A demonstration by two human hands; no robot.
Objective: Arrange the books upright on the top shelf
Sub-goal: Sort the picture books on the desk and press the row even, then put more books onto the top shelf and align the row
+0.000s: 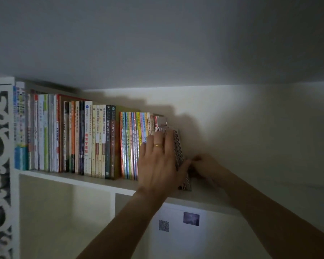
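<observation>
Two spines in the upright row can be read: 基础心理学 is printed on a dark spine (108, 141), and 中国通史 on the dark spine (112, 142) just to its right. Other spine text is blurred. An unreadable QR code (163, 225) is seen on a sheet below the shelf.

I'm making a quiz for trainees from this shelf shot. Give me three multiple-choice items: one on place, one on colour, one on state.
1. Where is the thin stack of books being handled?
A. right end of the row
B. left end
C. lower shelf

2. What colour is the ring on the left hand?
A. black
B. gold
C. red

3. How does that stack stand?
A. flat
B. leaning
C. fallen off

A: the row lies to its left.
B: the band shows gold.
B: its top tilts left.
</observation>
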